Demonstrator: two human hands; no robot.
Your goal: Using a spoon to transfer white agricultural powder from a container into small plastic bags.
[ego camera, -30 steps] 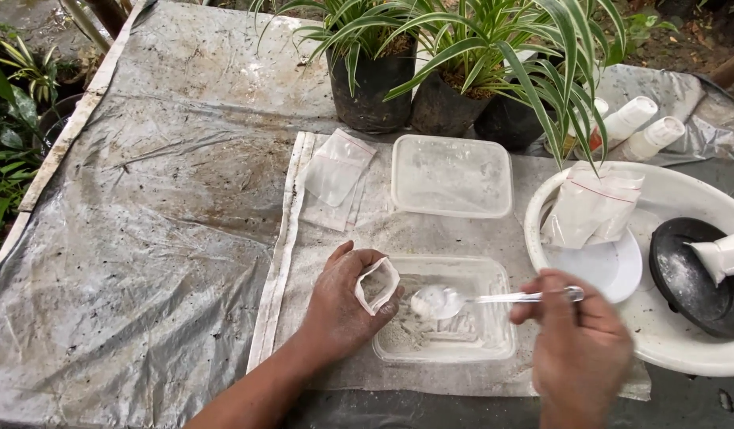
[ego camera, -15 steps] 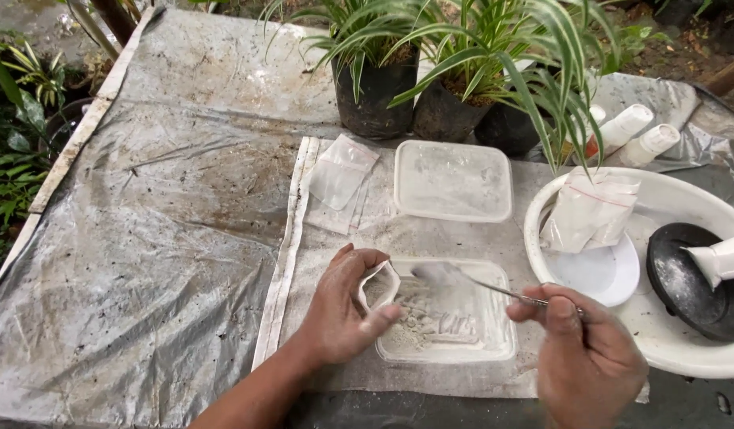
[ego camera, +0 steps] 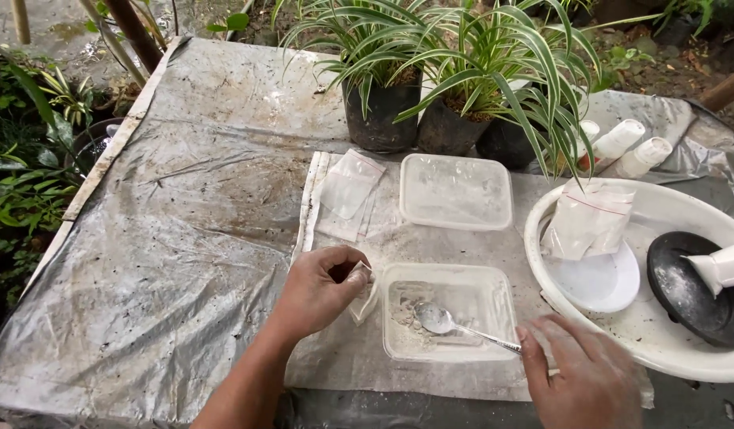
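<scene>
All I can see of my own body from the head camera is two bare hands and part of one bare forearm. My left hand (ego camera: 319, 290) and its forearm carry no sleeve, glove or watch. My right hand (ego camera: 585, 381) is equally uncovered, with short, plain, unpainted fingernails showing on its fingers.

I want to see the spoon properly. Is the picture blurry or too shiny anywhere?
Head view: soft, even daylight, no hard shadows; the spoon in the clear tub is sharp with a small shine; the right hand is slightly blurred; the left hand is clear.
</scene>
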